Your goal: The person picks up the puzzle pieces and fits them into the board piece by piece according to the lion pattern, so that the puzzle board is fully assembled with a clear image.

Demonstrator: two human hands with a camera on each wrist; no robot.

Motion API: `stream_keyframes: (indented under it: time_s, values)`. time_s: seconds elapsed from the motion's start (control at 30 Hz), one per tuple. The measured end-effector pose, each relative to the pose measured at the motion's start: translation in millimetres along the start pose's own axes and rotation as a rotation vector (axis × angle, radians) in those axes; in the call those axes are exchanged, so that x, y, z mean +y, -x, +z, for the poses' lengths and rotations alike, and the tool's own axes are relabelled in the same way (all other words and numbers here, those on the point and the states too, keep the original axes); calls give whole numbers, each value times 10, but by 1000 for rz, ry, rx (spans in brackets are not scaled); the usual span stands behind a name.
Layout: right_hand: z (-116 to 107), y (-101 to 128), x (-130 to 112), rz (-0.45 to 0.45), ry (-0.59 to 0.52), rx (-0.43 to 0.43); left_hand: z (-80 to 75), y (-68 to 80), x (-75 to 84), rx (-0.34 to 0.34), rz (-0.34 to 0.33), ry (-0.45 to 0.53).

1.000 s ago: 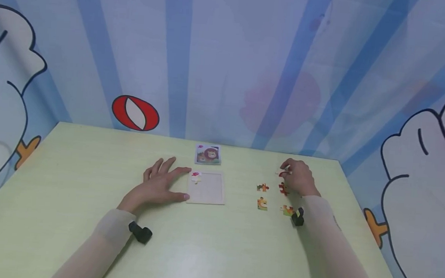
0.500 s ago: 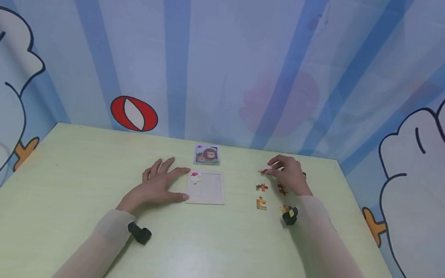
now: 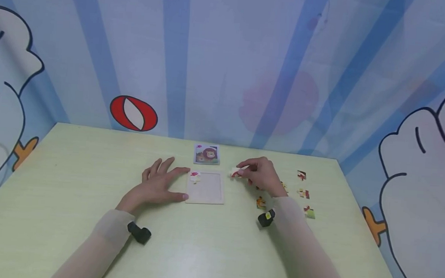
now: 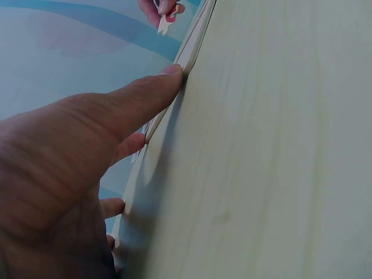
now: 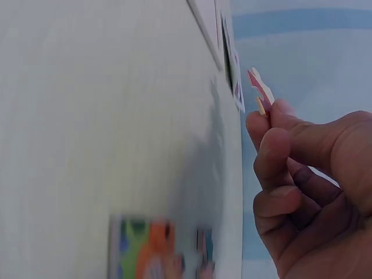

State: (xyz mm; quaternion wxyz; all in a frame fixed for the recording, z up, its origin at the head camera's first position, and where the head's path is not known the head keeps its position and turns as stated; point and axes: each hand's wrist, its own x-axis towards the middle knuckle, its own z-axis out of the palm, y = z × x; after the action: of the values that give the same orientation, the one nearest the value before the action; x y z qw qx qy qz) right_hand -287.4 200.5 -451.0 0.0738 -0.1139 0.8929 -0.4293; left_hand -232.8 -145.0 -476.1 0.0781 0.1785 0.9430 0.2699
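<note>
Pinching a puzzle piece (image 3: 236, 172) at its edge, the right hand (image 3: 260, 176) is hovering just right of the puzzle tray (image 3: 206, 188). Thin, light and stiff, it probably suits a fingertip grip. The left hand (image 3: 157, 185), fingers flat, is bracing the tray's left side. The piece's printed picture is too small to read.

You'll find no words, numbers, labels or brand marks that can be read in any view. The reference card (image 3: 207, 154) near the table's far edge shows only a lion picture; any print on it is too small to tell. The puzzle pieces near the right edge (image 3: 301, 175) carry coloured patches, no lettering. The red and white oval (image 3: 133, 113) on the backdrop is a drawing, not a sign. Both wrist views are too close or blurred to show any writing.
</note>
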Motion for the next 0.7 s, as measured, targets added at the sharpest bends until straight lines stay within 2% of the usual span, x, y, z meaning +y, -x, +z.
stream_keyframes:
  time_s: [0.13,0.43,0.7]
  values:
    - [139,-42,-111,-39,8,-20,6,-1,-15,2,6,0]
    - [432,-117,-319,-11,-8,-68,22,-27,-29,-3,3,-6]
    - [608,-159,-363,-51,-25,-74,16,-23,-26,-8,-10,-2]
